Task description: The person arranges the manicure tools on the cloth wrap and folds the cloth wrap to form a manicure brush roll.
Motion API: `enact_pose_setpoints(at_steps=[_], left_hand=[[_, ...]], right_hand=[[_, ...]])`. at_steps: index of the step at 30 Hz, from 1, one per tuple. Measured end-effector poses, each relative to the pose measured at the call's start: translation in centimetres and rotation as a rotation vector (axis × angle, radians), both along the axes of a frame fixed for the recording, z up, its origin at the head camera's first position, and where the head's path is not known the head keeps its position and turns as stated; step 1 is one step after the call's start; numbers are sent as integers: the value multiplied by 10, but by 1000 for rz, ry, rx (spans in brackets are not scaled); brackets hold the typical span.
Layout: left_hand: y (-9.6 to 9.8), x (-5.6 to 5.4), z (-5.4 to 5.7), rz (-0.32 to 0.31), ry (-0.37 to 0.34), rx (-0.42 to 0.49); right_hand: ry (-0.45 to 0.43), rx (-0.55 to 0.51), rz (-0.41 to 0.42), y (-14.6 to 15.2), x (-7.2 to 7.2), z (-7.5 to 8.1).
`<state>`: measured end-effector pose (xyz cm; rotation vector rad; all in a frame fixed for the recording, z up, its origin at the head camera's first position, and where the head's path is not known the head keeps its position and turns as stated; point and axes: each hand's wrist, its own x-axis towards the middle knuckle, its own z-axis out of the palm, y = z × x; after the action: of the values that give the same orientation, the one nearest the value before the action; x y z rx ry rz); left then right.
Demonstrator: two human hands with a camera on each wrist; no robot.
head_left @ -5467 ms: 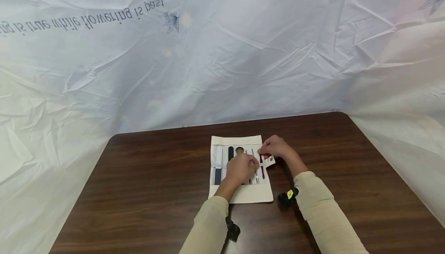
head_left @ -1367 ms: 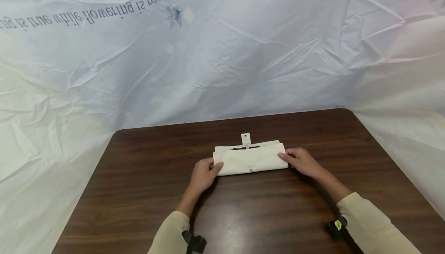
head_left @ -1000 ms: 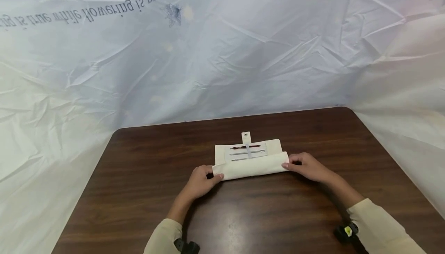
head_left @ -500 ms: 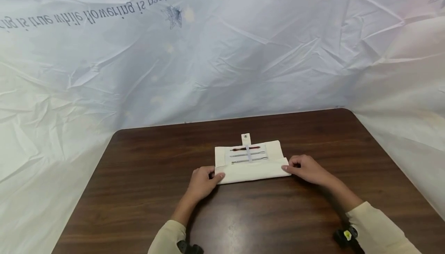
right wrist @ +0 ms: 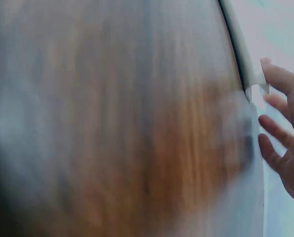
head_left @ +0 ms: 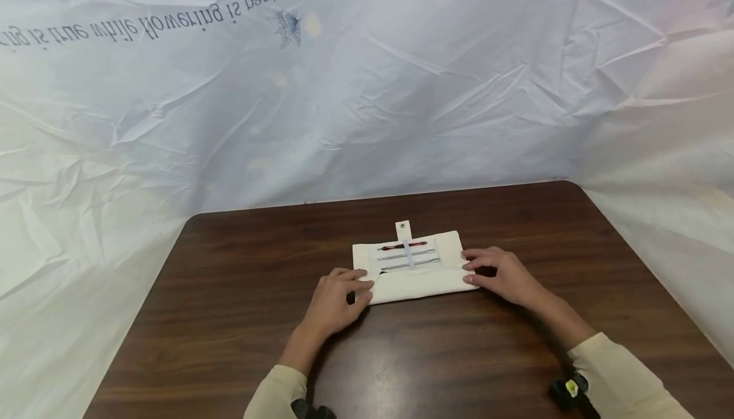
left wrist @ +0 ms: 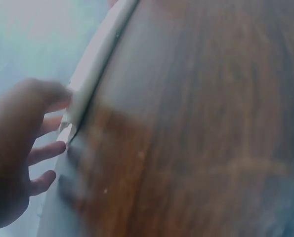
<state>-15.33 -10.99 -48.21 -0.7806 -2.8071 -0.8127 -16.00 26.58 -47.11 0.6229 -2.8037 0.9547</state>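
Observation:
A cream cloth tool roll (head_left: 421,286) lies partly folded, its near part turned over into a thick band. On the flat part beyond, a dark red slender tool (head_left: 404,246) and two thin silver manicure tools (head_left: 408,255) sit under a pale elastic strap. A tab (head_left: 403,230) with a metal snap sticks out at the far side. My left hand (head_left: 334,304) holds the band's left end, thumb in front and fingers over the top. At the right end, my right hand (head_left: 507,274) does likewise between thumb and forefinger. Both wrist views show the other fingers spread loosely.
The brown wooden table (head_left: 229,317) has a rounded far edge, close to a hanging white printed sheet (head_left: 367,100). Black wrist cameras (head_left: 564,393) are strapped over the cream sleeves (head_left: 625,368).
Earlier the tool roll lay spread with both hands at its tools. Then it was turned and folded over. The flap has since been drawn back toward me, and my fingers have shifted onto its top.

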Motion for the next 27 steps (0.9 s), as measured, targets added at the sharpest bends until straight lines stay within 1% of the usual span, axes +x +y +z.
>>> enact_pose_setpoints(at_steps=[3, 5, 8, 11, 12, 15, 19, 21, 22, 24, 27], left_hand=[[-5, 0, 0, -26, -69, -52], [-7, 0, 0, -38, -104, -65], [-9, -1, 0, -49, -130, -38], [-9, -1, -2, -49, -150, 23], [-9, -2, -3, -38, -165, 48], [-8, -3, -6, 25, -187, 142], [-3, -6, -8, 151, -205, 286], [0, -7, -7, 205, -227, 347], [2, -8, -6, 230, -234, 364], [6, -10, -4, 263, -251, 387], [11, -12, 1, 300, -249, 379]], right_hand=[[-31, 48, 50, 4, 0, 0], [-64, 73, 71, 5, -1, 0], [-104, 83, 89, 7, -2, -2], [-121, 74, 89, 8, -2, -3], [-127, 62, 86, 8, -2, -4], [-147, 17, 73, 8, -2, -4], [-194, -100, 64, 6, -5, -2], [-226, -160, 57, 3, -7, -1], [-239, -181, 48, 1, -9, -1], [-261, -203, 14, -4, -11, 1], [-258, -180, -52, -10, -15, 3]])
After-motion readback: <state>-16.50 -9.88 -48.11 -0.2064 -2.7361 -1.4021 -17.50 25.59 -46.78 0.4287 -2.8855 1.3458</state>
